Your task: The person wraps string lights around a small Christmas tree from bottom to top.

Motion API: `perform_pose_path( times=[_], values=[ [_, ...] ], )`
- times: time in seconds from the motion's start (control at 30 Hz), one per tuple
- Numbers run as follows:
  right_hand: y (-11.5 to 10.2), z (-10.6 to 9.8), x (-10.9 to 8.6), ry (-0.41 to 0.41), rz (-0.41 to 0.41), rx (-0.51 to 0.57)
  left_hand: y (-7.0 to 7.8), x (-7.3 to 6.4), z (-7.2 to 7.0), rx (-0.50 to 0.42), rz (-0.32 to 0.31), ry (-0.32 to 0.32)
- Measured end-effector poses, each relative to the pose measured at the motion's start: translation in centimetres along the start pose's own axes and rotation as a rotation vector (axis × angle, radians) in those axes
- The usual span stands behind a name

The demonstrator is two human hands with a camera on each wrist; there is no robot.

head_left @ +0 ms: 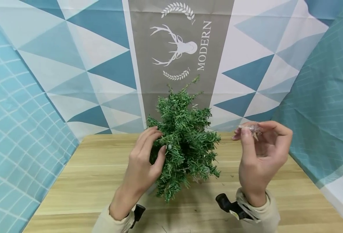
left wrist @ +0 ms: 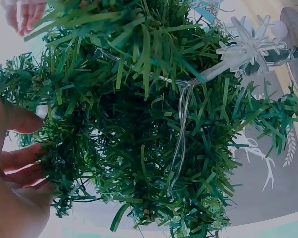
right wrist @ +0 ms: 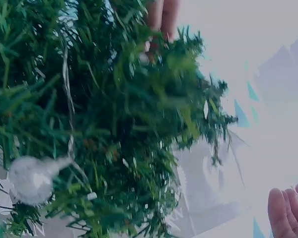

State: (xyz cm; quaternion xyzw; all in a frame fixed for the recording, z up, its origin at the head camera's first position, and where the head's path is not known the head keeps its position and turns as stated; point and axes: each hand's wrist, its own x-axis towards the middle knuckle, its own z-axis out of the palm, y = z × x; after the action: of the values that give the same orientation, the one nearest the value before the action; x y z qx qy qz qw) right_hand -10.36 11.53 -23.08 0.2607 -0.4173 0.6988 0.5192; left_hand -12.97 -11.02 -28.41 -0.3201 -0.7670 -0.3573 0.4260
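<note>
A small green artificial Christmas tree [head_left: 186, 142] stands on the wooden table. My left hand [head_left: 142, 158] touches its left branches with loosely bent, spread fingers and thumb. To the right of the tree, apart from it, my right hand [head_left: 261, 155] pinches a bunch of clear string lights [head_left: 251, 128] between thumb and fingers. A thin transparent wire leads from that bunch toward the tree. Among the branches, the left wrist view shows a clear snowflake-shaped light [left wrist: 248, 47] and wire [left wrist: 183, 119]. A clear round bulb [right wrist: 32, 181] hangs in the right wrist view.
The table [head_left: 101, 181] carries a few small green bits. Behind it hangs a patterned cloth [head_left: 107, 64] with a deer print. Blue tiled cloth [head_left: 11, 129] closes the left side, and a teal sheet [head_left: 320, 106] the right.
</note>
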Motion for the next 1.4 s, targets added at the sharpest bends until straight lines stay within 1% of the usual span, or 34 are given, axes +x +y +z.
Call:
perform_pose_path(
  times=[0.13, 0.27, 0.33, 0.4, 0.6, 0.7, 0.83, 0.97, 1.1, 1.23, 1.4],
  values=[
    [0.2, -0.6, 1.3, 0.091, 0.007, 0.072, -0.2, -0.2, 0.3, -0.021, -0.018, -0.006],
    [0.4, -0.6, 2.9, 0.187, -0.007, 0.114, -0.3, -0.4, 0.3, -0.032, -0.037, -0.01],
    [0.5, -0.4, 3.5, 0.205, -0.006, 0.129, -0.4, -0.4, 0.2, -0.033, -0.042, -0.011],
    [0.6, -0.2, 4.0, 0.198, 0.004, 0.134, -0.4, -0.5, 0.1, -0.033, -0.044, -0.012],
    [1.0, 0.6, 5.1, 0.109, 0.026, 0.098, -0.4, -0.2, -0.2, -0.056, -0.035, -0.006],
    [1.2, 0.8, 5.6, 0.053, 0.019, 0.064, -0.5, 0.2, -0.6, -0.077, -0.017, -0.032],
    [1.6, 0.8, 6.1, -0.042, 0.023, -0.015, -0.7, 0.5, -1.2, -0.079, -0.007, -0.071],
    [2.2, 0.8, 6.5, -0.12, 0.031, -0.095, -1.0, 0.6, -1.8, -0.038, -0.007, -0.055],
    [3.2, 0.9, 7.2, -0.206, 0.021, -0.174, -1.3, 1.0, -2.5, -0.006, -0.011, -0.049],
    [4.3, 1.2, 7.9, -0.301, 0.011, -0.266, -1.6, 1.5, -3.2, -0.004, -0.007, -0.042],
    [5.4, 1.3, 8.3, -0.359, 0.029, -0.335, -2.0, 2.3, -3.9, -0.01, 0.003, -0.036]
  ],
)
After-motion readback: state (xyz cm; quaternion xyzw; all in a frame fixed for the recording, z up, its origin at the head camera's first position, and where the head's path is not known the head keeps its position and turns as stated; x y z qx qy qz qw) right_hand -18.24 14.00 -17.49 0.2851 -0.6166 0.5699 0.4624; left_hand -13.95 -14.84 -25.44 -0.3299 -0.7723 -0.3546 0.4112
